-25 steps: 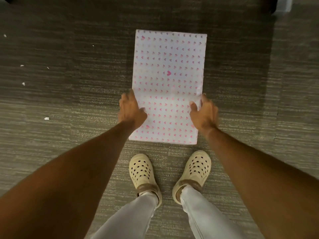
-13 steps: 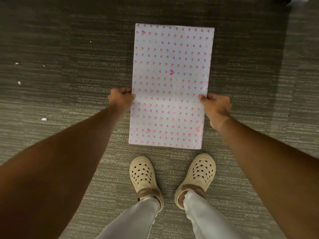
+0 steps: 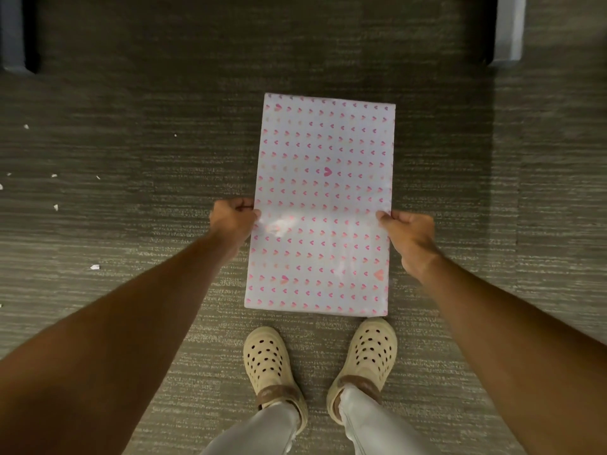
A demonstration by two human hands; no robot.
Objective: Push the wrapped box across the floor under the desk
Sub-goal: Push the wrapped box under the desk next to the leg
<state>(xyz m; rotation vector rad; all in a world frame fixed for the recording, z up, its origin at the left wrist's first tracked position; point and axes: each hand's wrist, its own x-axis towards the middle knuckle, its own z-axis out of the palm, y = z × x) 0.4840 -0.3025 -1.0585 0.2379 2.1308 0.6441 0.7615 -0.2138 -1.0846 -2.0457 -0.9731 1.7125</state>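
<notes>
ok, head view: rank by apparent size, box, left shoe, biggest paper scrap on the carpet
1. box, largest by far
2. left shoe
3. paper scrap, tiny

Clear gaps; no ties.

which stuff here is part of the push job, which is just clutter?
Job: box; left hand and right hand gripping its long edges; carpet; desk legs ahead.
Clutter: paper scraps on the left; clogs.
</notes>
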